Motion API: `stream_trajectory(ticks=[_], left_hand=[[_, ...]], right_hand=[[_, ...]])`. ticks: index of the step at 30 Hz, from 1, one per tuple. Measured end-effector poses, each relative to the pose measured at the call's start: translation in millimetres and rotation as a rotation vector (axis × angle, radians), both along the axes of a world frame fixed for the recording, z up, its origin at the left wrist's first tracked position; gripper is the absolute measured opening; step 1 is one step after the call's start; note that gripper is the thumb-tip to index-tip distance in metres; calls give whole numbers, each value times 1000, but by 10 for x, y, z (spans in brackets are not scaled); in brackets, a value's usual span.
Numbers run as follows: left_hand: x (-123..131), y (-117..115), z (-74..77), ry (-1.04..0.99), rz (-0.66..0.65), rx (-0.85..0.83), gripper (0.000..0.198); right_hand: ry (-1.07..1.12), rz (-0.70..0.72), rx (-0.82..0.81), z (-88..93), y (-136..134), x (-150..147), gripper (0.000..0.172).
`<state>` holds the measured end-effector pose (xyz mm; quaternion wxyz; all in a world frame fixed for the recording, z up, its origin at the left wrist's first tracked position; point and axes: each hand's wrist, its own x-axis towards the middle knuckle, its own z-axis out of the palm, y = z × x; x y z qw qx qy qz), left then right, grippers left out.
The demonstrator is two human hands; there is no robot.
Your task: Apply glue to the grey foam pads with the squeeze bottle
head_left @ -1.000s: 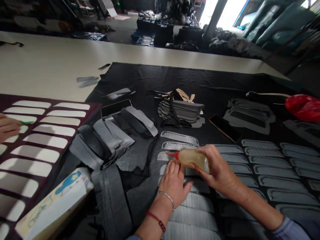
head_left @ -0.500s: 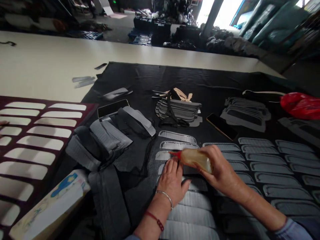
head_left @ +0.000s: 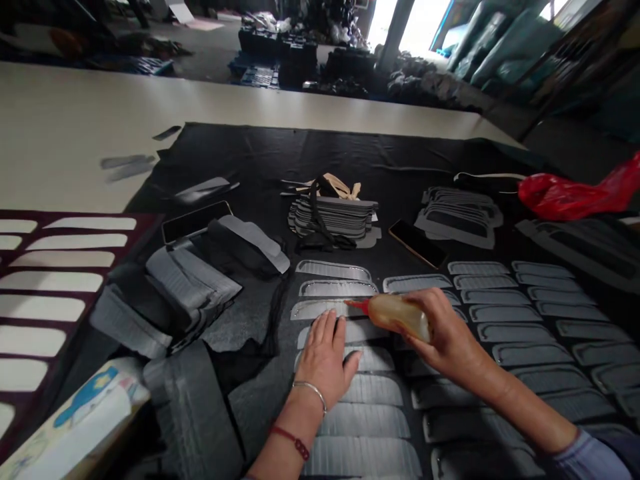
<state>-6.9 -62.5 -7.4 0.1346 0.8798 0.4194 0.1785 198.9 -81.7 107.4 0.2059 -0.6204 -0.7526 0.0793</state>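
My right hand (head_left: 445,330) grips a squeeze bottle (head_left: 400,315) of yellowish liquid, tilted on its side. Its thin red nozzle (head_left: 357,305) points left, with the tip at the upper edge of a grey fabric strip (head_left: 313,309). A shiny bead runs along that edge, left of the tip. Just below, my left hand (head_left: 325,357) lies flat with fingers stretched out, its fingertips at the strip's lower edge. Two strips above carry shiny outlines, the nearer being a rounded grey strip (head_left: 337,289). Below my left hand, plain grey strips (head_left: 360,420) overlap in a column.
Outlined strips (head_left: 535,333) lie in columns at the right. Beyond are a stack of grey pieces (head_left: 333,217), a phone (head_left: 417,244) and a red plastic bag (head_left: 565,195). Leftward are loose fabric pieces (head_left: 193,280), another phone (head_left: 195,222), a tissue box (head_left: 85,417) and a maroon template (head_left: 95,267).
The nozzle tip has travelled right along the strip's upper edge, leaving a longer line behind it. My left hand stays flat on the strips. The whole view has shifted slightly.
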Motion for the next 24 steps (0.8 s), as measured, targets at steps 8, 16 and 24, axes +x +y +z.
stream_trajectory(ticks=[8, 16, 24], left_hand=[[-2, 3, -9, -3, -10, 56, 54], [-12, 3, -28, 6, -7, 61, 51], [-10, -2, -31, 10, -2, 51, 51]], right_hand=[[-14, -41, 8, -20, -89, 196, 34], [-23, -82, 15, 17, -192, 276, 36], [-33, -110, 16, 34, -390, 354, 34]])
